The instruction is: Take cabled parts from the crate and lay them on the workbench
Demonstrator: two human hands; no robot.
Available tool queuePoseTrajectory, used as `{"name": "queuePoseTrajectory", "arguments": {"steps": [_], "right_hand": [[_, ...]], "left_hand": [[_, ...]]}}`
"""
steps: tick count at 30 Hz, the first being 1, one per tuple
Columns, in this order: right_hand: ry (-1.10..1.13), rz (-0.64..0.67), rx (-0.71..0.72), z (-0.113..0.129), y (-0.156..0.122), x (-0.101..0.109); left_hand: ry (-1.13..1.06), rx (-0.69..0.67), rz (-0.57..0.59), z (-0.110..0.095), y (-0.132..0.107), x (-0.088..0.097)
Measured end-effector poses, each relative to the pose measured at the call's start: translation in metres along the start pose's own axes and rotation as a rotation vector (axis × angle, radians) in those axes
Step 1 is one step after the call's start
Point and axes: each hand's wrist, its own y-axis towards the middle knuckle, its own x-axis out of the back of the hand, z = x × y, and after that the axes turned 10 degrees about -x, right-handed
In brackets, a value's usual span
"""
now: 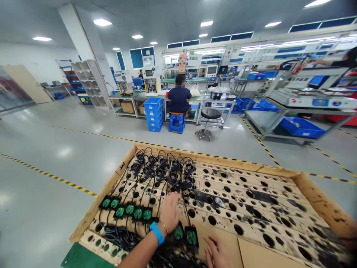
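A shiny grey floor (pixel 55 149) with yellow and black tape lines (pixel 50 175) is seen to the left of the wooden tray (pixel 92 212), and white shelves (pixel 89 83) are set far behind it by a pillar. The tray is a flat board full of round holes with a raised wooden rim. In its left part, a row of small black parts with green tops (pixel 126 209) is laid, and black wires (pixel 131 186) are run from them up to a bunch of round black parts (pixel 164 171) near the far rim. The left hand (pixel 169 213), with a blue band (pixel 157 233) on its wrist, is laid on the board beside that row, its fingers held loosely together and bent down onto the wires. Two more green-topped parts (pixel 185 235) are seen just right of it. The right hand (pixel 216 255) is rested at the near edge, fingers a little spread, nothing gripped. Far behind the tray, blue crates (pixel 154 113) are stacked, a person is seated on a blue stool (pixel 176 122), and blue bins (pixel 299 127) are kept under benches to the right.
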Motion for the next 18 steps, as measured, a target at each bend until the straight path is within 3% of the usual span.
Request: {"name": "queuePoseTrajectory", "arguments": {"steps": [2, 3, 6, 9, 13, 18], "right_hand": [[0.069, 0.018, -0.062, 0.037, 0.053, 0.011], [0.086, 0.038, -0.053, 0.056, 0.079, 0.014], [0.075, 0.106, -0.022, 0.106, 0.152, 0.008], [-0.029, 0.156, -0.035, 0.136, 0.208, -0.012], [-0.146, 0.164, -0.068, 0.152, 0.248, -0.036], [-0.193, 0.142, -0.164, 0.153, 0.255, -0.045]], "left_hand": [[0.047, 0.248, -0.148, 0.023, 0.028, 0.019], [0.054, 0.331, -0.163, 0.035, 0.042, 0.026], [0.043, 0.439, -0.079, 0.059, 0.073, 0.031], [0.042, 0.489, -0.050, 0.071, 0.084, 0.020], [0.033, 0.525, -0.079, 0.081, 0.079, 0.007], [-0.025, 0.537, -0.121, 0.094, 0.066, 0.004]]}}
